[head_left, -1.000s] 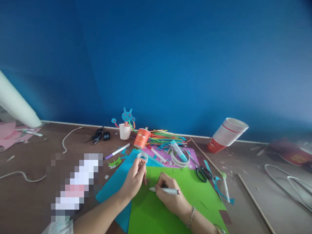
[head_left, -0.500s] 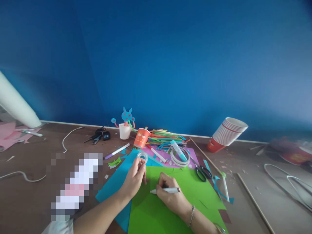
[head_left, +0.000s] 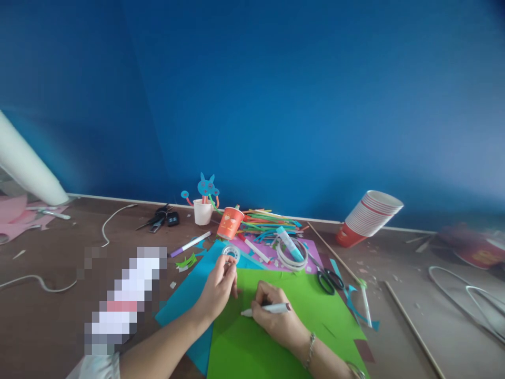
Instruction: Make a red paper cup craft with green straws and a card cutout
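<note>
My right hand is closed around a white marker, held low over a green sheet of paper with its tip pointing left. My left hand is closed above the sheet's left part, fingertips pinched together; whether anything small is between them is hidden. Beneath the left wrist and forearm lies a blue sheet. Just beyond the left fingers sits a clear roll of tape. Scissors with dark handles rest near the green sheet's right edge.
Behind the paper are a red cup, a white cup with a blue paper figure, colourful pipe cleaners, and a glue stick. A tilted cup stack stands right. A wooden stick lies at right, keys at left.
The marker and my right hand have shifted very slightly to the left. My left hand stays in nearly the same place and pose.
</note>
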